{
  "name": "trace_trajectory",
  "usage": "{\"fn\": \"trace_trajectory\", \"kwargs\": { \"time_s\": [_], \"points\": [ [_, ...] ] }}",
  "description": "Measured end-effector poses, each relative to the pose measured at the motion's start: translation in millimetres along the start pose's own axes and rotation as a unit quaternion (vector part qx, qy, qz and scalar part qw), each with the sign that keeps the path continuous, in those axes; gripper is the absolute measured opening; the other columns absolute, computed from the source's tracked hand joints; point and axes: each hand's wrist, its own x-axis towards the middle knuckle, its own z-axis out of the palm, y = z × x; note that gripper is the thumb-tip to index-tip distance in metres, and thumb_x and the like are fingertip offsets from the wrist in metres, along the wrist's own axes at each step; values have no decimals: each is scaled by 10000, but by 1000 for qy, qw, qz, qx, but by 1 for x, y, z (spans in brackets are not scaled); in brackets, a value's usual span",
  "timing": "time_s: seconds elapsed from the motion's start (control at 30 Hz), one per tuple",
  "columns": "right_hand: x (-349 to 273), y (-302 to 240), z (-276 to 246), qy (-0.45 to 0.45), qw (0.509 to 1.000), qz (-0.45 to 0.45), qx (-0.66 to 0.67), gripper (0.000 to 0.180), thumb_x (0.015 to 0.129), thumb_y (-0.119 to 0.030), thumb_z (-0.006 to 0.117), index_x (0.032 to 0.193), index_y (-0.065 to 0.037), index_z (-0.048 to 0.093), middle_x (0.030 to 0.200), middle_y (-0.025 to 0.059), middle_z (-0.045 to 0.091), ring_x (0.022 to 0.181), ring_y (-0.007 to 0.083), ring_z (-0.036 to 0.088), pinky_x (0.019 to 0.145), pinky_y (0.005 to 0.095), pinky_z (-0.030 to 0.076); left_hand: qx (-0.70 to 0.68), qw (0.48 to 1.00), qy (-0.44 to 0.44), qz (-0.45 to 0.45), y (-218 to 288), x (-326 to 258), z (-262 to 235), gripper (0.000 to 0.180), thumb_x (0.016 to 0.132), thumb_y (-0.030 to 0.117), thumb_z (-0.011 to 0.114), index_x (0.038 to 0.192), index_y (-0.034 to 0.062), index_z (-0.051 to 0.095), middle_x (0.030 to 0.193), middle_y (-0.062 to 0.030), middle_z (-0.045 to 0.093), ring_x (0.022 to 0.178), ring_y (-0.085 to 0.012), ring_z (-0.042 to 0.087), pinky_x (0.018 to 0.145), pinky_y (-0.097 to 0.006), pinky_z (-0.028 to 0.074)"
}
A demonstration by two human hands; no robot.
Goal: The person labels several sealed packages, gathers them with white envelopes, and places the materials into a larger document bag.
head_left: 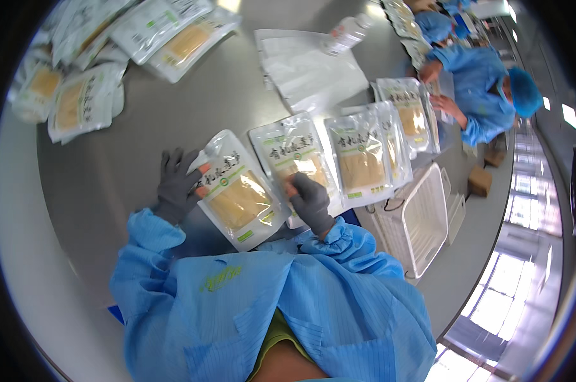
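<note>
A clear-windowed food pouch (237, 197) with pale yellow contents lies tilted on the metal table before me. My left hand (178, 183), in a grey glove with bare fingertips, rests at its left edge; the fingers are spread and two tips touch the pouch. Just right of it lies a second pouch (291, 149) of the same kind. Over that one's lower part is my right hand (312, 200), gloved alike, its fingers curled together near the gap between the pouches. Whatever they pinch is hidden.
More pouches (361, 156) overlap in a row to the right. A pile of pouches (154, 32) lies far left. White sheets (307, 70) and a bottle (348, 35) are at the back. A white basket (421, 219) stands at right; a blue-clad co-worker (482, 89) handles pouches beyond.
</note>
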Motion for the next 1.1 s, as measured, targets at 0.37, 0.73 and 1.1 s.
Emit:
{"fn": "trace_trajectory", "kwargs": {
  "time_s": [0.37, 0.73, 1.1],
  "points": [
    [-4, 76, -58, 23, 979, 144, -140, 420, 837, -314, 613, 1194, -101, 551, 1129, 141, 590, 1033, 344, 570, 836, 452, 471, 26, 1000, 1, -8, 8, -3, 10, 521, 944, 468, 394, 1285, 111, 561, 1400, -120, 449, 1305, -416, 304, 1110, -523, 185],
    [20, 99, -84, -231, 933, 165, 222, 480, 807, -384, 677, 1137, -38, 638, 995, 156, 681, 894, 258, 657, 796, 362, 485, -405, 723, 353, -434, 104, -39, 88, 720, 890, 50, 564, 1477, 30, 148, 1346, -199, 455, 1143, -268, 529, 948, -366, 461],
    [4, 131, -147, -274, 953, 32, 122, 301, 860, -302, 566, 979, -33, 631, 930, 220, 635, 905, 401, 602, 761, 481, 464, -536, 738, 198, -360, 245, 21, 71, 499, 840, 39, 552, 1322, -3, 429, 1241, -138, 554, 1142, -240, 532, 980, -370, 425]
  ]
}}
